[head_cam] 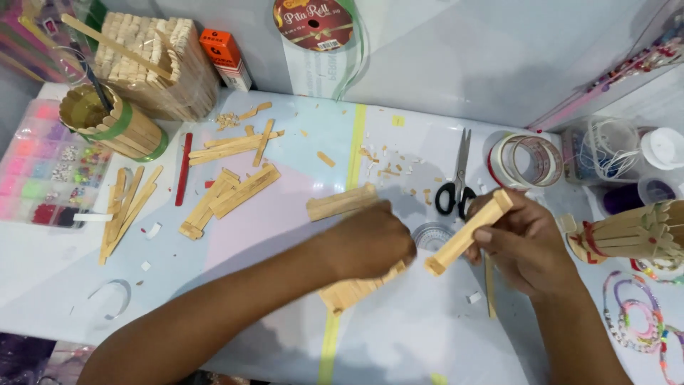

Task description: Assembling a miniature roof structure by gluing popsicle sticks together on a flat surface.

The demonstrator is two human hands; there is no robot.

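Gripped between thumb and fingers of the right hand (524,246), a stick bundle (468,232) was held above the table (427,335), its long axis slanting from lower left up to the right. The left hand (370,239) was pressed, fingers curled, upon a flat stick panel (354,289) just left of the bundle's lower end. Scissors (456,185) and tape rolls (526,160) lay beyond.

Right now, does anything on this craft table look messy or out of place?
Yes. Small wood offcuts are scattered beside the scissors, and loose craft sticks lie fanned at the left. The right hand holds a stick bundle; the left hand covers another.
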